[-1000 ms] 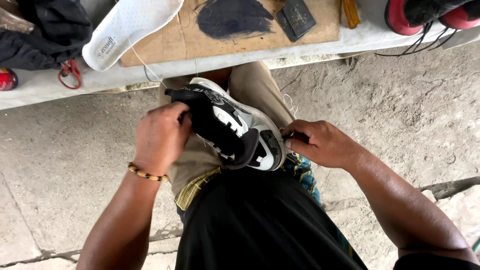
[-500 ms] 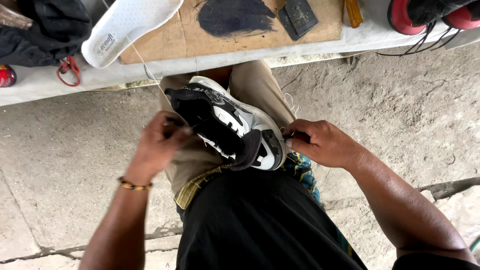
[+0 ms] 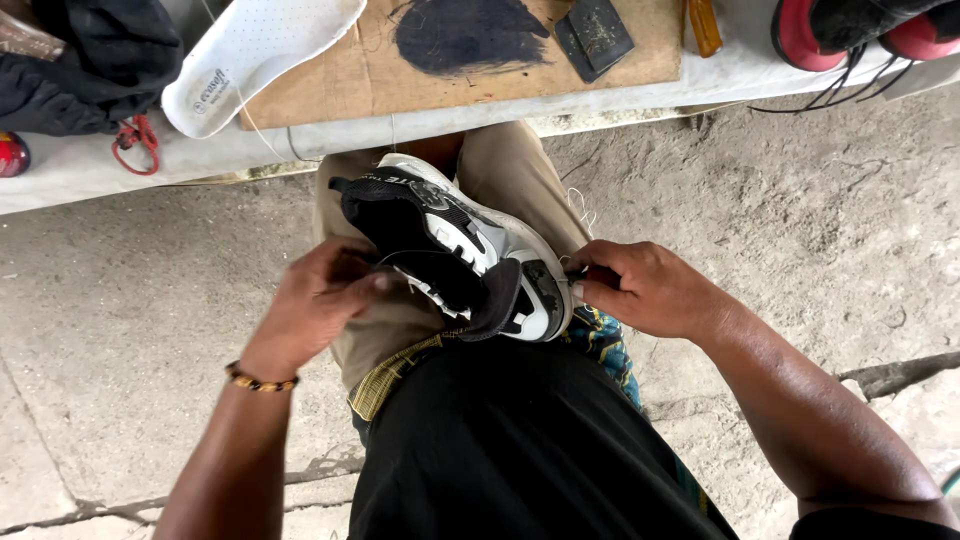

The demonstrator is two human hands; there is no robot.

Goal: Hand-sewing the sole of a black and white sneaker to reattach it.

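Both hands' grip clamps the sneaker (image 3: pixel 460 250) on the lap: left hand (image 3: pixel 320 300) curled (wrist bent), right hand (image 3: pixel 640 290) pinching.

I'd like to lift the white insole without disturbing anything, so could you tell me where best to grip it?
Grip the white insole at its rounded end, which overhangs the cardboard sheet, coming from the left. It lies flat, so that free edge probably lets fingers slip under most easily.

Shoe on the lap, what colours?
Black and white shoe, with grey panels; seen in the head view.
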